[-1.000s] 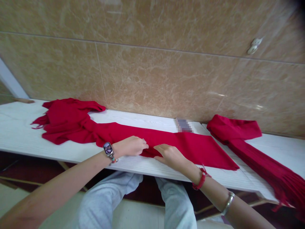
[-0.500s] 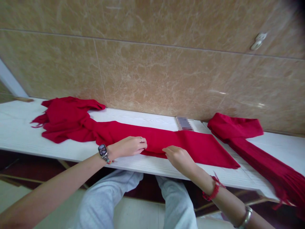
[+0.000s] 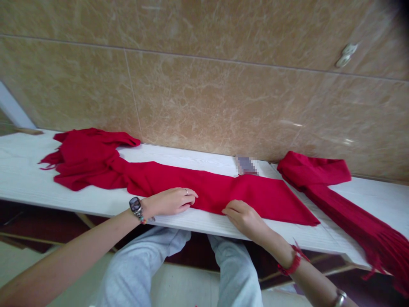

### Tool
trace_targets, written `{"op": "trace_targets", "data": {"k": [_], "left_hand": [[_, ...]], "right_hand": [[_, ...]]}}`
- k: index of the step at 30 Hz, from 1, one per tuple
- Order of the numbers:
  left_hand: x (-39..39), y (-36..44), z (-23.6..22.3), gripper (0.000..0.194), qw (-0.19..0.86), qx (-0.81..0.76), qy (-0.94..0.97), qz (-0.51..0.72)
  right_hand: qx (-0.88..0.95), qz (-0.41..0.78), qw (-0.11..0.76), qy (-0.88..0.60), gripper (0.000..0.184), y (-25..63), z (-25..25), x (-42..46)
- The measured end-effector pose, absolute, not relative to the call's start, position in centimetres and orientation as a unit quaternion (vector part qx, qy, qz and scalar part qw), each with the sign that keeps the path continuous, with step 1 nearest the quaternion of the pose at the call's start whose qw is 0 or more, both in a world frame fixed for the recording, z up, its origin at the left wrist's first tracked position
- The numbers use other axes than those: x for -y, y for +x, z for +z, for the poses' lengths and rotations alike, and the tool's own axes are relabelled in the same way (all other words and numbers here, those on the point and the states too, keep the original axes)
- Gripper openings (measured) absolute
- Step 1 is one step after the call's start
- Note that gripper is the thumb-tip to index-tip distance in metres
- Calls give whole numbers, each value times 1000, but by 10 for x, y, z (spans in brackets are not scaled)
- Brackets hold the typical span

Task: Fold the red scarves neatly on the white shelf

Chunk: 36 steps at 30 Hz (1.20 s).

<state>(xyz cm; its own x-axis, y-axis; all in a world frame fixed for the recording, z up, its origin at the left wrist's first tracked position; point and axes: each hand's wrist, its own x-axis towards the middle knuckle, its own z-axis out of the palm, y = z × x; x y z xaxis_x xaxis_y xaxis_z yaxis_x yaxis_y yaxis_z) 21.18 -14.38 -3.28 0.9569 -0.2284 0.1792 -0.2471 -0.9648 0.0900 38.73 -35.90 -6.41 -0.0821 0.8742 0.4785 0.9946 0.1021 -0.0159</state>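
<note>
A marbled tile wall [image 3: 207, 98] stands behind a white wood-grain worktop [image 3: 25, 175], which has a seam toward its right end. The person's light grey trousers [image 3: 134, 273] show below its front edge.

A red scarf [image 3: 174, 177] lies lengthwise along the middle of the worktop, its near side close to the front edge and its right end near the seam. On the left it runs into a crumpled, fringed heap [image 3: 89, 162] reaching toward the back edge. A second red scarf [image 3: 341, 213] lies beyond the seam, folded at the back edge, its long fringe hanging over the front edge at the right.

Compared with a second ago, the hands are farther apart: the right hand [image 3: 244, 217] sits farther right, and the stretch of scarf between the hands looks smoother. Both hands are palm down at the scarf's near side, the left hand [image 3: 171, 200] with curled fingers, the right with fingertips drawn together on the edge; whether either pinches the fabric cannot be told.

Near the back edge, behind the scarf, a dark rectangular object [image 3: 246, 165] is pixelated, so any marking is unreadable. The left wrist wears a smartwatch [image 3: 135, 204], its display too small to read; the right wears a red bracelet [image 3: 293, 262]. A ring [image 3: 186, 192] circles a left finger.
</note>
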Motion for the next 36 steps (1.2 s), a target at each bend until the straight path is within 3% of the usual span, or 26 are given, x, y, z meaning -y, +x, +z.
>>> {"op": "trace_targets", "data": {"k": [7,13,19,23,28,32,36], "left_hand": [[142,214,-30,21,62,73,994,49],[139,219,-46,51,33,-63,997,8],[120,200,-59,65,58,-157,984,-55],[120,209,-43,60,67,-166,981,-79],[132,263,-29,51,23,-126,992,8],[121,280,-48,49,15,-120,993,8],[98,264,-68,53,18,-161,986,25]], "right_hand": [[702,-106,182,-681,27,395,-73,363],[694,-46,121,-708,42,398,-72,368],[665,-51,51,-744,54,397,-73,376],[654,-49,60,-752,57,393,-56,357],[640,-95,116,-754,53,386,-39,299],[620,-52,67,-780,54,397,-58,283],[576,-92,30,-812,54,426,-78,311]]}}
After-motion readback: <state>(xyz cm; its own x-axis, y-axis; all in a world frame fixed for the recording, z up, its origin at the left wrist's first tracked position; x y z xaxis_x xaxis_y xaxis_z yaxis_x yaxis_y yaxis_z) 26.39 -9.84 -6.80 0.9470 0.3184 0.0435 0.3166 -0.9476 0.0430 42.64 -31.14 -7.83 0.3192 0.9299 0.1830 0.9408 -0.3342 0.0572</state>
